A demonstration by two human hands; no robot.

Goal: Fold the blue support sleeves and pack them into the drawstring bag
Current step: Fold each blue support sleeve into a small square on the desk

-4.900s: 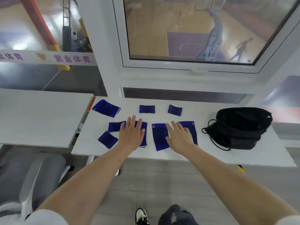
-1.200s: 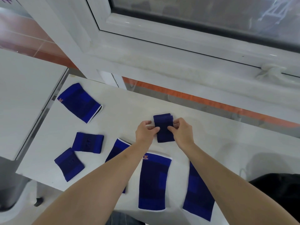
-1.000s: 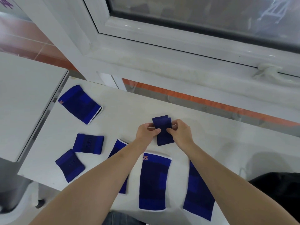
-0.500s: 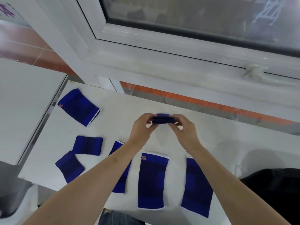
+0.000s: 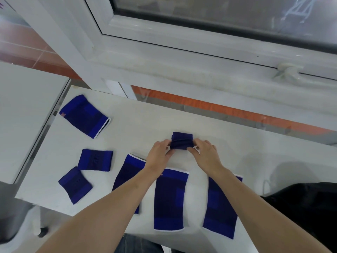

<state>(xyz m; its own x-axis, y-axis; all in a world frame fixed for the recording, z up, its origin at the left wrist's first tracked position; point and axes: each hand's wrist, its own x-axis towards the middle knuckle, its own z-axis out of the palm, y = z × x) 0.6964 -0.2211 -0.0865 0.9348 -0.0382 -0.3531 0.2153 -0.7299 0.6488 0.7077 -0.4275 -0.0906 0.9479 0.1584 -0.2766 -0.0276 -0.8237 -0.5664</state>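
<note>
Small folded wrist sleeve (image 5: pixel 181 140) at mid-surface (image 5: pixel 237 143), pinched at its two ends by left hand (image 5: pixel 160 154) and right hand (image 5: pixel 207 154). Probably soft, light, springy knit; best kept squeezed at both ends, or likely to unfold.

White desk (image 5: pixel 138 125) seen under white-framed window (image 5: pixel 164 39); window handle (image 5: pixel 288 70) seen above desk's far right edge. Second white tabletop (image 5: pixel 21 110) set just beside desk's left edge, narrow gap between. Orange-red strip (image 5: pixel 218 106) seen behind desk's far edge. Dark caster wheel (image 5: pixel 42 232) seen below desk's near left corner.
</note>
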